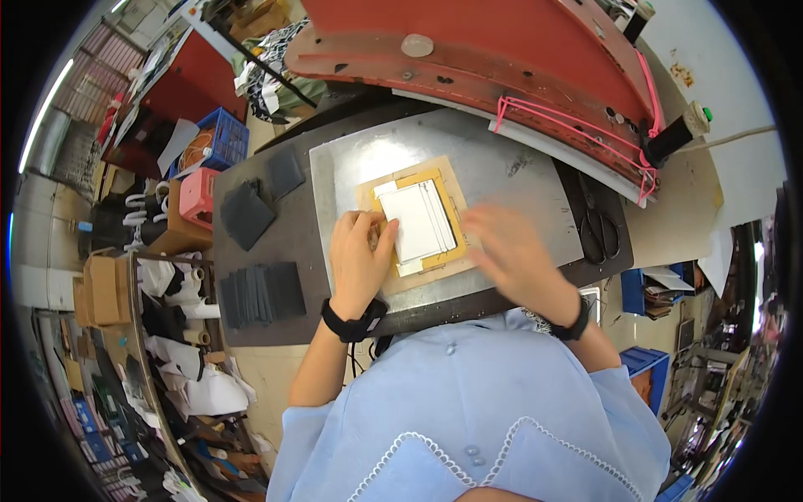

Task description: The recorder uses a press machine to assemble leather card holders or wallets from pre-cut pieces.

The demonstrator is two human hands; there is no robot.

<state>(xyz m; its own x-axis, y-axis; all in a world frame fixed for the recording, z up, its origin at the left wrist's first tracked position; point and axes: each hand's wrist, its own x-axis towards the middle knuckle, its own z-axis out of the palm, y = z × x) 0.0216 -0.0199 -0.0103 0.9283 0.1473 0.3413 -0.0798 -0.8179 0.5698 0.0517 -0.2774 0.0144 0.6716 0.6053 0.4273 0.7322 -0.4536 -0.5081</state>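
Observation:
A white rectangular panel (414, 222) with thin dark lines lies on a yellow-framed flat template (452, 219), which rests on a tan backing board (459, 266). All of these lie on a shiny metal plate (527, 201). My left hand (360, 255) is at the panel's left edge, its thumb and fingertips drawn together there. Smeared by motion, my right hand (517, 255) hovers by the board's right side; I cannot make out anything in its fingers.
Stacked dark pieces (262, 294) and loose dark pieces (248, 215) lie on the table's left. A red machine (468, 50) looms over the far side, with pink cord (577, 130) on it. Black-handled scissors (599, 234) lie right of the plate. A blue crate (226, 138) stands beyond the table.

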